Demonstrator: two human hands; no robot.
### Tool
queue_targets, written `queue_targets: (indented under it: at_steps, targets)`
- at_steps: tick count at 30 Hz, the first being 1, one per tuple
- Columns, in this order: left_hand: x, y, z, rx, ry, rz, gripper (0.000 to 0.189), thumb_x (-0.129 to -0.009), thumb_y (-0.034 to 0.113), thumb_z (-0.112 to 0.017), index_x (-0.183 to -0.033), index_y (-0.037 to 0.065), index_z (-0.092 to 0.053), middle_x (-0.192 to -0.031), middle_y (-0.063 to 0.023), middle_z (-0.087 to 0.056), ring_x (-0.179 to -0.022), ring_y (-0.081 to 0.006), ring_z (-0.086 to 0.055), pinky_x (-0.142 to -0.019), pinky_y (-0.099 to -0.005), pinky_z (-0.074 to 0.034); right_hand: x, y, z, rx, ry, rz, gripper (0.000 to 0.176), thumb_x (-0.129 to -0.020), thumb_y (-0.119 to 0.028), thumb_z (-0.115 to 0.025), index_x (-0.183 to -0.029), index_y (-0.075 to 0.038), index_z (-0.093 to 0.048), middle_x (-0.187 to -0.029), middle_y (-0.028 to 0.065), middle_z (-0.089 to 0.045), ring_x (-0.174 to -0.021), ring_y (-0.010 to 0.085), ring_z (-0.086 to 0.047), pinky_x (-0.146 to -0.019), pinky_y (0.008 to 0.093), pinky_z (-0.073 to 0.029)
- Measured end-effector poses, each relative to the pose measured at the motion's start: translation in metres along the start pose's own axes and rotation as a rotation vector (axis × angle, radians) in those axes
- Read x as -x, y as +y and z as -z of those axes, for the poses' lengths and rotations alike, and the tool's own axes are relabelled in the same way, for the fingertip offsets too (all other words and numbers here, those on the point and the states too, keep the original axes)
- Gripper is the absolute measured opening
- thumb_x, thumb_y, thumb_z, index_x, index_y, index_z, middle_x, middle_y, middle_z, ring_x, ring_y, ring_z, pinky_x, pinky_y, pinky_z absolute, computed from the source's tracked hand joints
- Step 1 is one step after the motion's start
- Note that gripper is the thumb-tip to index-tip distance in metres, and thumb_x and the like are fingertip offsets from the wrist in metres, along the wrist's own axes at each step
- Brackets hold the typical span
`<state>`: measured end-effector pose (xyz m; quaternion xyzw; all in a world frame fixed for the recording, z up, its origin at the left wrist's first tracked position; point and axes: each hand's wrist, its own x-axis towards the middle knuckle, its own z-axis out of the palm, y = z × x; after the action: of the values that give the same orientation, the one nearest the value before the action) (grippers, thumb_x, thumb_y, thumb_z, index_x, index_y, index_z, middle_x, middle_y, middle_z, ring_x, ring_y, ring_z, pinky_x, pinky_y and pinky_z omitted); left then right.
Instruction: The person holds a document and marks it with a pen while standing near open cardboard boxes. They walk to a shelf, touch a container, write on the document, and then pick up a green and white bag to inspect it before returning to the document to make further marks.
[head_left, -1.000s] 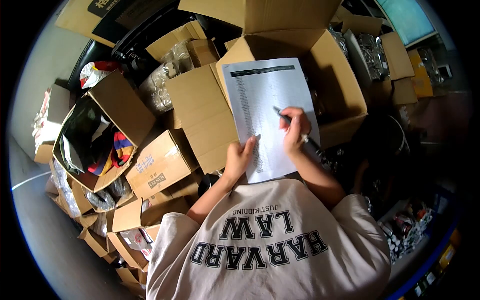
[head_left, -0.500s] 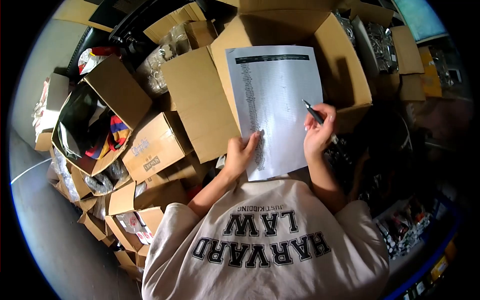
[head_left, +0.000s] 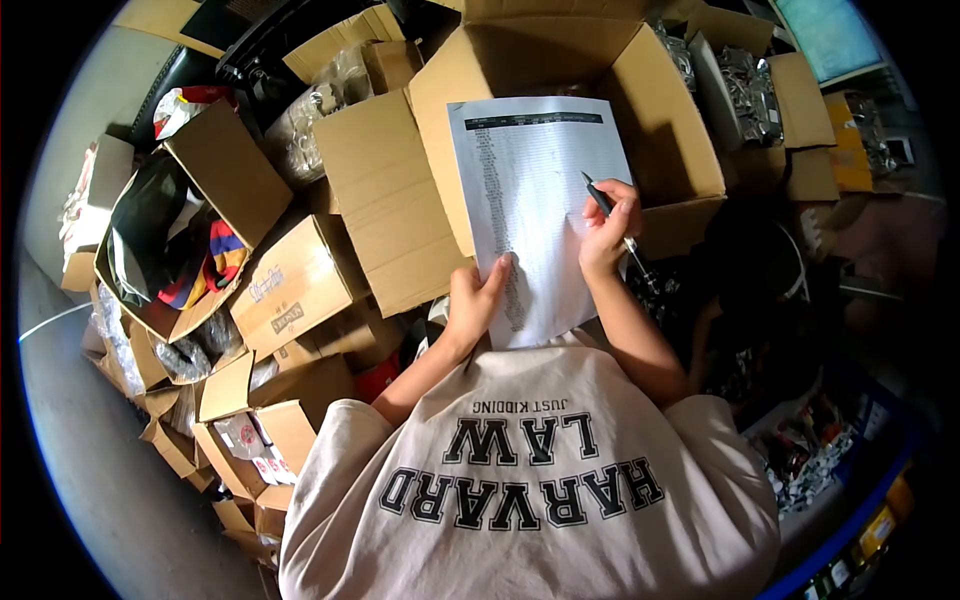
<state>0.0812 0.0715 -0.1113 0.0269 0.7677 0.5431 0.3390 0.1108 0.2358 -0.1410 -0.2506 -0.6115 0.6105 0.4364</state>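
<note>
My left hand point(head_left: 475, 300) grips the lower left edge of a white printed sheet point(head_left: 545, 220), thumb on top and fingers behind it. A dark header bar crosses the top of the sheet, and a column of small print runs down its left side. Between the fingers of my right hand point(head_left: 606, 235) is a dark pen point(head_left: 598, 196), its tip pointing up and left over the right part of the sheet. Behind the paper stands a large open cardboard box point(head_left: 668, 125), partly hidden by the sheet.
Left of me lie a closed carton point(head_left: 290, 300) and an open box point(head_left: 215, 165) holding striped fabric. Smaller opened boxes point(head_left: 225, 395) are stacked below. At upper right, a box of plastic-wrapped items point(head_left: 748, 95) stands. A blue-rimmed bin point(head_left: 905, 455) with small packets sits at lower right.
My right hand with the pen has moved left and slightly up over the sheet. The sheet and surroundings have shifted a little left in view; my left hand keeps its grip.
</note>
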Motion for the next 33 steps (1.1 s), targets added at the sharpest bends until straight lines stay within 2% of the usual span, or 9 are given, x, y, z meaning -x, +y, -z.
queue_targets:
  at_steps: [10,17,20,21,24,27,29,31,33]
  targets:
    - [-0.004,-0.001,0.004,0.015,-0.029,-0.135,0.031,-0.081,0.021,-0.05,-0.061,-0.003,-0.047,-0.046,0.0047,-0.034,-0.042,-0.0035,-0.026,-0.037,-0.0215,-0.02,-0.002,-0.001,0.001,-0.035,0.033,-0.004,0.038,-0.084,-0.036,-0.028,-0.077,-0.003,-0.046,-0.051,0.0005,-0.041,-0.043,0.0057,-0.031,-0.04,0.0178,-0.023]
    - [-0.006,-0.006,0.009,-0.24,0.044,-0.45,0.019,-0.079,0.011,-0.049,-0.069,-0.006,-0.05,-0.044,-0.0015,-0.031,-0.042,-0.006,-0.028,-0.036,-0.0261,-0.024,-0.001,-0.009,0.001,-0.046,0.07,-0.037,0.037,-0.085,-0.035,-0.03,-0.078,-0.003,-0.047,-0.051,0.0006,-0.041,-0.044,0.0059,-0.032,-0.041,0.0184,-0.024]
    - [-0.015,-0.026,0.017,-0.258,0.078,-0.511,0.025,-0.079,0.014,-0.049,-0.063,-0.005,-0.047,-0.044,-0.0016,-0.029,-0.043,-0.0071,-0.029,-0.036,-0.0255,-0.025,0.009,-0.024,0.005,-0.009,0.227,0.014,0.019,-0.083,-0.02,-0.041,-0.087,-0.003,-0.049,-0.069,0.0006,-0.048,-0.057,0.005,-0.04,-0.051,0.0172,-0.032]
    - [-0.012,-0.018,0.022,-0.236,0.042,-0.376,0.03,-0.08,0.016,-0.048,-0.057,-0.003,-0.045,-0.045,0.0012,-0.03,-0.044,-0.0058,-0.029,-0.036,-0.0248,-0.024,0.013,-0.03,0.008,0.07,0.304,0.072,0.016,-0.083,-0.016,-0.043,-0.091,-0.003,-0.05,-0.074,0.0007,-0.05,-0.062,0.0049,-0.042,-0.055,0.0167,-0.034]
    - [-0.003,0.002,0.017,0.083,-0.037,-0.244,0.026,-0.081,0.017,-0.048,-0.062,-0.001,-0.049,-0.055,0.0009,-0.044,-0.047,-0.0065,-0.037,-0.038,-0.023,-0.028,0.02,-0.038,0.029,-0.062,0.313,0.191,0.025,-0.077,-0.004,-0.05,-0.102,-0.002,-0.047,-0.088,0.0028,-0.05,-0.077,0.0089,-0.046,-0.071,0.0209,-0.038]
    - [-0.016,-0.021,0.023,0.222,-0.144,-0.31,0.025,-0.083,0.016,-0.047,-0.071,-0.006,-0.051,-0.069,-0.0069,-0.055,-0.059,-0.01,-0.047,-0.051,-0.0215,-0.039,0.036,-0.066,0.049,0.235,0.483,0.31,0.024,-0.079,-0.002,-0.047,-0.102,0.0,-0.045,-0.086,0.0062,-0.047,-0.077,0.0125,-0.046,-0.071,0.0222,-0.038]
    - [-0.023,-0.024,0.03,0.145,-0.256,-0.307,0.027,-0.082,0.015,-0.048,-0.07,-0.009,-0.05,-0.077,-0.0112,-0.057,-0.067,-0.0126,-0.05,-0.058,-0.0218,-0.042,0.06,-0.08,0.054,0.186,0.471,0.145,0.026,-0.084,-0.012,-0.041,-0.107,0.0,-0.041,-0.089,0.0057,-0.049,-0.085,0.0116,-0.047,-0.076,0.0219,-0.037]
    - [-0.006,-0.004,0.022,-0.163,-0.188,-0.45,0.039,-0.08,0.024,-0.053,-0.059,-0.008,-0.047,-0.058,-0.0086,-0.051,-0.052,-0.0118,-0.04,-0.047,-0.0248,-0.037,0.089,-0.104,0.053,0.025,0.483,0.08,0.031,-0.086,-0.018,-0.037,-0.11,0.002,-0.038,-0.093,0.0081,-0.051,-0.089,0.0129,-0.047,-0.078,0.0233,-0.037]
    - [-0.033,-0.022,0.022,-0.153,-0.327,-0.589,0.042,-0.078,0.028,-0.054,-0.058,-0.008,-0.049,-0.053,-0.0066,-0.048,-0.05,-0.0106,-0.037,-0.045,-0.0254,-0.036,0.113,-0.105,0.056,0.388,0.555,0.146,0.029,-0.085,-0.018,-0.039,-0.107,0.001,-0.041,-0.094,0.0078,-0.052,-0.089,0.0132,-0.048,-0.078,0.0245,-0.037]
